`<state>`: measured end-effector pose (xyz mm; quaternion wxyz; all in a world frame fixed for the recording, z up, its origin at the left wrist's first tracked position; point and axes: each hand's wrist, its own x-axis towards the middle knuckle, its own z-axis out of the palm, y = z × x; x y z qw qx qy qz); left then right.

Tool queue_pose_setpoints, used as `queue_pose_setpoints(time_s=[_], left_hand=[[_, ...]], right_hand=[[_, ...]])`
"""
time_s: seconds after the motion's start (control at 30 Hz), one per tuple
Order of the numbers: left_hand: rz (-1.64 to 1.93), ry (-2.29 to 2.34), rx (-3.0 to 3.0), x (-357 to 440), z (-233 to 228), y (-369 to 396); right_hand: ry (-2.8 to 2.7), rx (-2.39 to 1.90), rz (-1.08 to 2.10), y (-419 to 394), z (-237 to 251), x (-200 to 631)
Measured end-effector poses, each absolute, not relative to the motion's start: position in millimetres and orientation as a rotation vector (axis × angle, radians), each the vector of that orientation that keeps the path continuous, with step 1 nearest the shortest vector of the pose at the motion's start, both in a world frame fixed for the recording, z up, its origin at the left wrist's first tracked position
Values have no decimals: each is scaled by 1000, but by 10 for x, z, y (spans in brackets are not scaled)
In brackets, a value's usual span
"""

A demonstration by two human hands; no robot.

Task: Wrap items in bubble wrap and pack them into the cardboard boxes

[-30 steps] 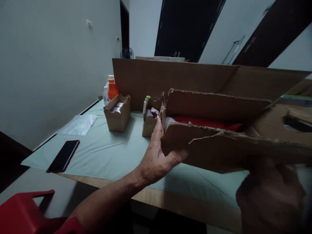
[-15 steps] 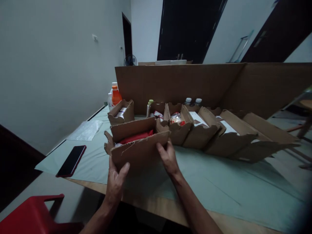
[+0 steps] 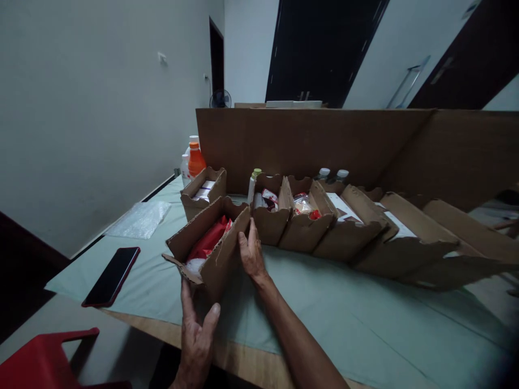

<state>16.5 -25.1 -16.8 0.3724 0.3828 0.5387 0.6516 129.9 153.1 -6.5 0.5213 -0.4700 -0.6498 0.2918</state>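
Note:
An open-topped cardboard box [image 3: 221, 267] with a red packet [image 3: 208, 240] and something white inside sits at an angle between my hands. My left hand [image 3: 197, 337] holds its near end, fingers up against the cardboard and thumb apart. On the right long side, towards the far corner, my right hand [image 3: 252, 254] presses with its fingers. The box's underside is hidden, so I cannot tell whether it rests fully on the cloth. Just beyond stands a smaller cardboard box [image 3: 190, 204] with white cartons [image 3: 204, 190]; to the right is another cardboard box [image 3: 272, 221] holding small packets.
More cardboard boxes [image 3: 344, 237] continue rightward in a row. A tall cardboard panel [image 3: 304, 140] stands behind them. On the pale green cloth [image 3: 304, 292] lie a phone [image 3: 111, 276] and bubble wrap [image 3: 140, 219]. An orange bottle [image 3: 197, 159] is at the back left, a red stool [image 3: 40, 356] below.
The box with the red packet has turned, its right end swinging away and its left end coming nearer. Both hands have moved with it. The view has shifted slightly.

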Motion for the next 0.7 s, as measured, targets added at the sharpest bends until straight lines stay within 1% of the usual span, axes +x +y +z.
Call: queue_pose_setpoints(time_s=[0.23,0.43,0.53,0.7], left_hand=[[1640,1346,1060,275,-265,-133],[1615,1352,1128,368,-318,135],[1611,1336,1154,509,-296,365],[1579,1400,1263,720,-200,964]], right_hand=[[-1527,-1011,643,1507,-261,1143],[-1408,-1074,612,1504,-498,1326],[-1357,-1128,616,1559,-619,1428],[-1310,-1212,646,1614,-708,1492]])
